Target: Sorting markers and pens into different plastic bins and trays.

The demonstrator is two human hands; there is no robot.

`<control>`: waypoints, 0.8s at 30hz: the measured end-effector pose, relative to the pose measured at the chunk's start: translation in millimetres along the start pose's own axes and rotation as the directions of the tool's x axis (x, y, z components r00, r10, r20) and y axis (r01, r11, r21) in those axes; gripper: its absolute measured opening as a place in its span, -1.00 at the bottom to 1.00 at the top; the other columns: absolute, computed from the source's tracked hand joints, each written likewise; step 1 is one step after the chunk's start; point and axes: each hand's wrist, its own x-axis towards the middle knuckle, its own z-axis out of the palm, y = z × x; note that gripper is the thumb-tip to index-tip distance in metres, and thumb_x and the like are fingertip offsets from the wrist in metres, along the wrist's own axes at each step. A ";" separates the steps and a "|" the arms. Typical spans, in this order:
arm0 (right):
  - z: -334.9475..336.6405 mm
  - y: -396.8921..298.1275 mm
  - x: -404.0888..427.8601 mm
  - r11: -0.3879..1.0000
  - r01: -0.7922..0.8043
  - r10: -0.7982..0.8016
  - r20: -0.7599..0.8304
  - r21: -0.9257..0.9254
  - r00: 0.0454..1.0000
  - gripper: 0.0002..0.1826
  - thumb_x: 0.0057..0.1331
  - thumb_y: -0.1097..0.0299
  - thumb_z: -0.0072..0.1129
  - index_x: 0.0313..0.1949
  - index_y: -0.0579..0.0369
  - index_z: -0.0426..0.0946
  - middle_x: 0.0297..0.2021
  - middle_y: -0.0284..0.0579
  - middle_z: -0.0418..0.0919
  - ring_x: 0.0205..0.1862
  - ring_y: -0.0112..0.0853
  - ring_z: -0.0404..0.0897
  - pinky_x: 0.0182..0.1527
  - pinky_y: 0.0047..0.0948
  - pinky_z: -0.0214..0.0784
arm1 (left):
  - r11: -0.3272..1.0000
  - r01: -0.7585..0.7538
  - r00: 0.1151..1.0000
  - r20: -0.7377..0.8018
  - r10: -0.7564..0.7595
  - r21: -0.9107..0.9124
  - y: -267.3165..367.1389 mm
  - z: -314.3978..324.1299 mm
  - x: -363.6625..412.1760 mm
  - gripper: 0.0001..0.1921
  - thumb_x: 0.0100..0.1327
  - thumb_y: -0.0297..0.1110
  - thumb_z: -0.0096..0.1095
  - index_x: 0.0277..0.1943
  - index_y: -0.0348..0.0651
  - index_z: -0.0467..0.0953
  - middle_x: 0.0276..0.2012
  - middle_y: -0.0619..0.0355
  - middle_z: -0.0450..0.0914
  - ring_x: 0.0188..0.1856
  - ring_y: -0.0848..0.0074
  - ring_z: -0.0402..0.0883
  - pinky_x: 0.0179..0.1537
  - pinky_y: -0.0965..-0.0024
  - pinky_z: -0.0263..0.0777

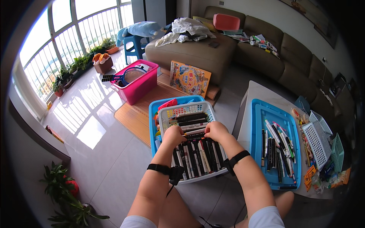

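Note:
A white perforated plastic basket full of marker pens rests on a blue storage bin. In its near half, markers stand side by side lengthwise; farther back, others lie crosswise. My left hand and my right hand reach into the middle of the basket. Their fingers pinch opposite ends of a crosswise marker; the fingertips are partly hidden. Black straps with small devices circle both forearms.
On the marble-patterned table at right, a blue lid carries loose markers. Several small baskets and stationery crowd beside it. A pink bin with badminton rackets, an orange illustrated box and a sofa stand beyond.

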 end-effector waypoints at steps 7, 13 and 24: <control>6.6 -8.0 -0.5 0.993 0.073 -0.075 -0.019 -0.090 0.997 -0.77 -0.06 0.29 0.40 -0.39 0.03 0.60 -0.41 -0.12 0.61 -0.29 -0.23 0.58 -0.23 -0.30 0.42 | 1.000 0.018 0.995 -0.096 -0.018 -0.005 -4.8 13.2 0.7 -0.57 -0.26 -0.29 0.52 -0.24 -0.21 0.60 -0.31 -0.02 0.62 -0.23 0.19 0.61 -0.15 0.28 0.46; 17.8 -3.4 2.2 0.985 0.094 -0.118 -0.166 -0.147 0.979 -0.78 -0.06 0.27 0.38 -0.39 -0.01 0.61 -0.41 -0.13 0.61 -0.29 -0.22 0.58 -0.24 -0.29 0.42 | 0.999 0.045 0.994 -0.103 -0.046 -0.008 -2.8 14.8 4.3 -0.56 -0.25 -0.26 0.52 -0.22 -0.20 0.59 -0.28 -0.04 0.62 -0.19 0.17 0.60 -0.12 0.27 0.46; 6.5 -16.8 2.8 0.997 0.018 -0.024 -0.084 -0.069 0.996 -0.77 -0.04 0.25 0.36 -0.35 -0.05 0.61 -0.32 -0.17 0.58 -0.24 -0.24 0.56 -0.18 -0.31 0.42 | 1.000 0.014 0.995 -0.102 -0.015 -0.012 -1.3 19.4 7.8 -0.61 -0.22 -0.36 0.45 -0.21 -0.14 0.60 -0.32 0.03 0.64 -0.19 0.24 0.62 -0.13 0.28 0.46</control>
